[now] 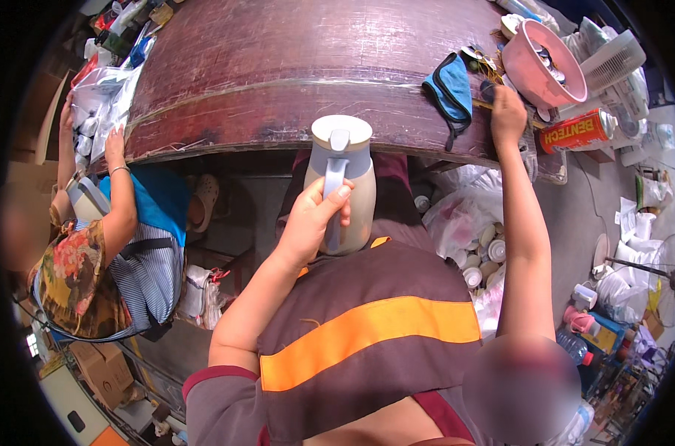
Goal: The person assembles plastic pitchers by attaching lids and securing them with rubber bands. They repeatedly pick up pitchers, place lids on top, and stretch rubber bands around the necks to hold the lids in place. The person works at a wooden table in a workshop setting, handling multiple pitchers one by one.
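Observation:
My left hand (316, 215) is wrapped round the grey handle of an insulated jug (361, 195), which has a cream body and a white lid. The jug stands upright in front of my dark apron (367, 297), just off the near edge of the table (278, 97). My right hand (509, 117) reaches out to the table's right side, its fingers curled at a small dark thing (489, 91) that I cannot make out. Left of that hand lies a blue cloth piece with black trim (450, 85). Beyond it stands a pink basin (517, 59) holding small parts.
A red spray can (575, 131) lies by the right edge, near a clear plastic basket (612, 65). Below the table, a plastic bag (463, 204) sits beside several white round lids (493, 249). At the left, another person (85, 275) handles white plastic bags (114, 97).

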The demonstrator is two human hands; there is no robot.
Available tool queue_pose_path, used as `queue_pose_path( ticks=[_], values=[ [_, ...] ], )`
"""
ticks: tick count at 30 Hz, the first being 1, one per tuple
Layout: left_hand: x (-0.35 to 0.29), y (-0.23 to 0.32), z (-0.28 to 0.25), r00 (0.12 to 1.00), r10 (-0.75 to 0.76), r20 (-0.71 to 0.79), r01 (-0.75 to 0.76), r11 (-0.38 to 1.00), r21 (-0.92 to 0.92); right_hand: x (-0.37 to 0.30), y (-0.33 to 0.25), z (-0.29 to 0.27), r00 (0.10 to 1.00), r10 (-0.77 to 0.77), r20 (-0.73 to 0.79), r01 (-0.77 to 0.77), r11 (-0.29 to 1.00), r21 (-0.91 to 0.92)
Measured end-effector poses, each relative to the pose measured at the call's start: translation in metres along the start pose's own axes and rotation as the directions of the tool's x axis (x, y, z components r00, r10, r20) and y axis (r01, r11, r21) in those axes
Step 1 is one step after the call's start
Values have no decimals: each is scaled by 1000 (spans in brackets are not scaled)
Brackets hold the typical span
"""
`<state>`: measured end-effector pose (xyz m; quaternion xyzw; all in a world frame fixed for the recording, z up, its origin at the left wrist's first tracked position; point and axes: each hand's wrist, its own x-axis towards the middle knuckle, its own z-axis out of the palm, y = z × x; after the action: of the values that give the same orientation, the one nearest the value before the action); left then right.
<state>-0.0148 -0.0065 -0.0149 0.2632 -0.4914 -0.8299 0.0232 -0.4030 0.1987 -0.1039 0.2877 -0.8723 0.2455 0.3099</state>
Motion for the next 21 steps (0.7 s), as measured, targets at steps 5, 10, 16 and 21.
queue_pose_path(
  ticks=[5,10,16,21],
  values=[
    [0,-2,3,997,-68,-35,61,982,-180,5,0,-12,845,525,-102,-388,733,558],
    [7,-22,-20,996,-85,33,91,927,-363,-70,-150,-81,682,295,669,-716,81,694],
    [5,-10,-19,995,-97,-11,93,975,-200,-135,-259,-102,547,53,835,-831,-86,550],
    [3,-13,-27,1000,7,-29,0,972,235,-135,-270,-103,645,88,759,-763,136,632]
  ],
)
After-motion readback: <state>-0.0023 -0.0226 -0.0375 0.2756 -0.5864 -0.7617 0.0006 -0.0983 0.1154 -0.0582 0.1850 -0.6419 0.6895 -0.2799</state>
